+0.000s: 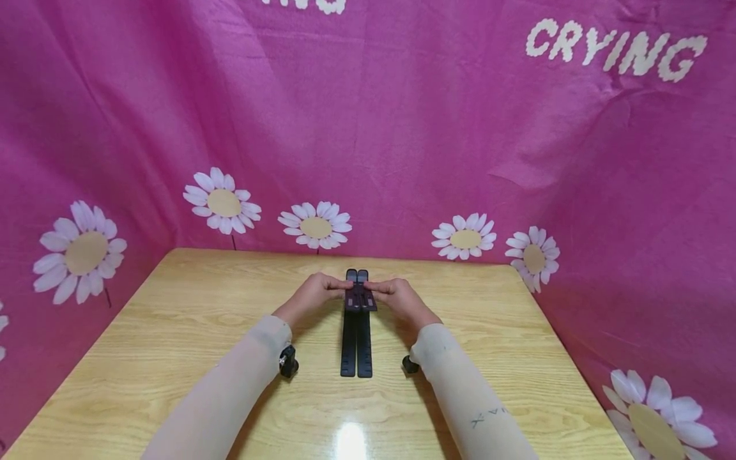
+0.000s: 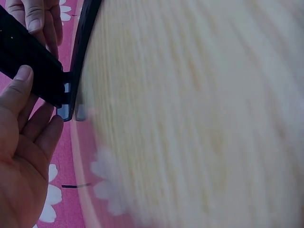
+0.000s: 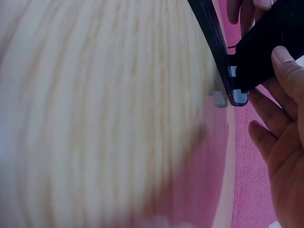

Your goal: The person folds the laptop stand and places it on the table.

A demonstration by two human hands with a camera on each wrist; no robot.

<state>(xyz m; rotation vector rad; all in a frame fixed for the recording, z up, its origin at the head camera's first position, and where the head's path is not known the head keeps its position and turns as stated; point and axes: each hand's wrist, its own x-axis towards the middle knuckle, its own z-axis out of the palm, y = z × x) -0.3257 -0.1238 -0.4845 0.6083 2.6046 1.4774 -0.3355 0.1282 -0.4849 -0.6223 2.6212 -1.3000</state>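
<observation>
A black folding stand (image 1: 348, 348) is on the wooden table, its two long flat strips lying side by side and pointing toward me. From its far end rises a tilted black panel (image 2: 35, 59), hinged near the strips' far tips. My left hand (image 1: 315, 295) pinches the panel's left edge, thumb on the near face and fingers behind. On the opposite edge my right hand (image 1: 402, 301) pinches it in the same way, with the thumb (image 3: 283, 59) on the near face. Part of the fingers is hidden behind the panel.
The light wooden table (image 1: 190, 332) reaches back to a pink cloth (image 1: 379, 160) printed with daisies, which also hangs along both sides. Small black devices sit at the left wrist (image 1: 288, 361) and right wrist (image 1: 410, 365). A bright reflection shows near the table's front.
</observation>
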